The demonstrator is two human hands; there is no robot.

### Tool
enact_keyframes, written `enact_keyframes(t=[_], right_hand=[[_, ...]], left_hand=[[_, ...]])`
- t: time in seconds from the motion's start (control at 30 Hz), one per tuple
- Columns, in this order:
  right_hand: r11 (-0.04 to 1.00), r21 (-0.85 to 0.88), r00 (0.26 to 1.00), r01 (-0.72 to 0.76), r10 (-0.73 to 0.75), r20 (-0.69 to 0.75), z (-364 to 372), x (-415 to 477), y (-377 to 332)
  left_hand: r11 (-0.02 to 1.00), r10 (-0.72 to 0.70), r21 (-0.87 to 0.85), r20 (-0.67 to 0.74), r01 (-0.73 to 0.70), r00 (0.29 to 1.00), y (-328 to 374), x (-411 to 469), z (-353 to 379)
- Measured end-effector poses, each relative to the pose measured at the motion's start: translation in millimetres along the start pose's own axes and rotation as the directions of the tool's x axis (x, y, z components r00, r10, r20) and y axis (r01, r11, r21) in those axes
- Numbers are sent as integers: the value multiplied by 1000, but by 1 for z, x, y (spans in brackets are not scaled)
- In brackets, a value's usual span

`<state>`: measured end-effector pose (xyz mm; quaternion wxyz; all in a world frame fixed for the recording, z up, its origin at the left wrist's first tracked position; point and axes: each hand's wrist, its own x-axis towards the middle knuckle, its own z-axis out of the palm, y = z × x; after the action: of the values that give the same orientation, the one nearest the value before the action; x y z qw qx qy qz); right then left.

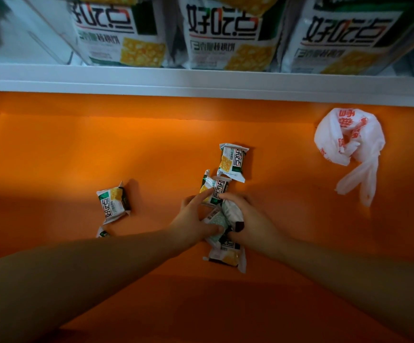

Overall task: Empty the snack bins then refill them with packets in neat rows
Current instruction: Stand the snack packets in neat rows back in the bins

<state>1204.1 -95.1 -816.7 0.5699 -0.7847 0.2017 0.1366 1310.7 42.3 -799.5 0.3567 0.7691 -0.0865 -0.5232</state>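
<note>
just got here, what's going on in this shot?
A person is gathering small white, green and yellow snack packets on the floor of an orange bin. The left hand and right hand both grip a bunch of them at the centre. One loose packet lies just beyond the hands, another off to the left. A crumpled white plastic bag with red print sits far right.

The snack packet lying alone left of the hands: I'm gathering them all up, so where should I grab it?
Probably from above with the left hand, the nearer one. The snack packet lies flat, long sides clear, so pinch across them at mid-length.
</note>
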Motion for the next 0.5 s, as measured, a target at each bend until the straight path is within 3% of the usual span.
enact_keyframes(t=[0.17, 0.5], right_hand=[[1000, -3, 999, 2, -3, -54, -14, 8, -7], [980, -176, 988, 96, -115, -100, -70, -33, -73]], left_hand=[[966, -25, -256, 48, 37, 999, 13, 0, -2], [980, 168, -112, 39, -163, 985, 77, -51, -4]])
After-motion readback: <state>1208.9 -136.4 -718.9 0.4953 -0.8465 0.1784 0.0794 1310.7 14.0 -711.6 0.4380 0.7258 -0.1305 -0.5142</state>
